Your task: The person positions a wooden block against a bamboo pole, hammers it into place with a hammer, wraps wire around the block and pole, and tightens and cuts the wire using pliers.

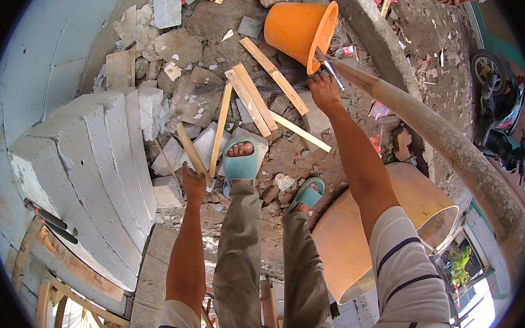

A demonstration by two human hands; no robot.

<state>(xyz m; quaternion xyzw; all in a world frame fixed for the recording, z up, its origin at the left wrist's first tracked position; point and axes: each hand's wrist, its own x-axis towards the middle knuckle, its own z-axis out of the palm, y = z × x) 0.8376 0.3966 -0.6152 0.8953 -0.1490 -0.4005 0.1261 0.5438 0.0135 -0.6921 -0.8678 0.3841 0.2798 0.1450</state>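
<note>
Noting hand positions first. Left hand: fingers drawn narrow, holding the lower end of a short wooden stick, which slants up and away to the left from the grip. Stick lies over broken masonry, left of the nearer foot.

Right hand: arm stretched far forward, fingers at the lower rim of an orange plastic bucket. Bucket is tipped over on its side, mouth toward the right. A grey metal bar slants from the bucket mouth past this hand. Fingertips are dark and partly hidden against the rim; cannot tell whether the hand is closed on anything. A dark, fibrous bundle, perhaps broom bristles, spreads left from near the fingers.

Between the hands: several sawn wooden slats lying at different angles on rubble, plus a thin pale strip. Feet in teal sandals stand just below.

Left side: light-grey concrete blocks stacked in a row. Right side: long brown pole, bowed by the lens; large tan curved piece; motorcycle beyond.

Labels: a red-and-white wrapper and a purplish wrapper, print too small to read.
</note>
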